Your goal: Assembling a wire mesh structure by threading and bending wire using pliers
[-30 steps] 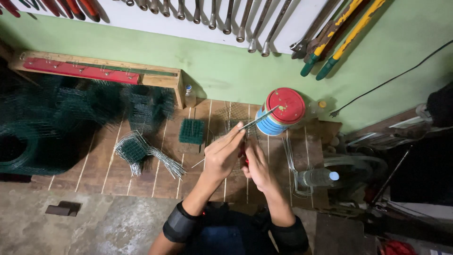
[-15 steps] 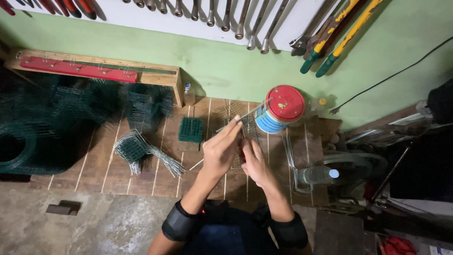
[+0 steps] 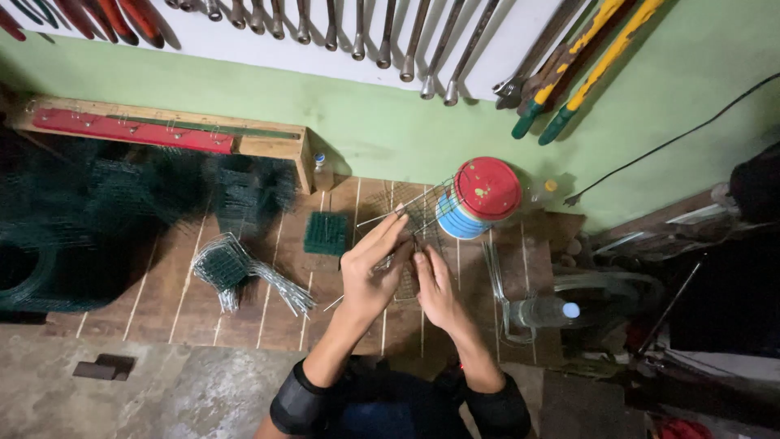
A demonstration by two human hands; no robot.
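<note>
Wire mesh piece (image 3: 406, 244) sits pinched in my left hand (image 3: 370, 272); my right hand (image 3: 437, 289), fingers closed, steadies its lower edge—best keep both grips firm against the worktop (image 3: 260, 317).

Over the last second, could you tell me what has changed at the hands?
The left hand and right hand slid slightly toward the person, working the small wire mesh piece throughout. The red-lidded can, green mesh square and wire bundle stayed put.
</note>
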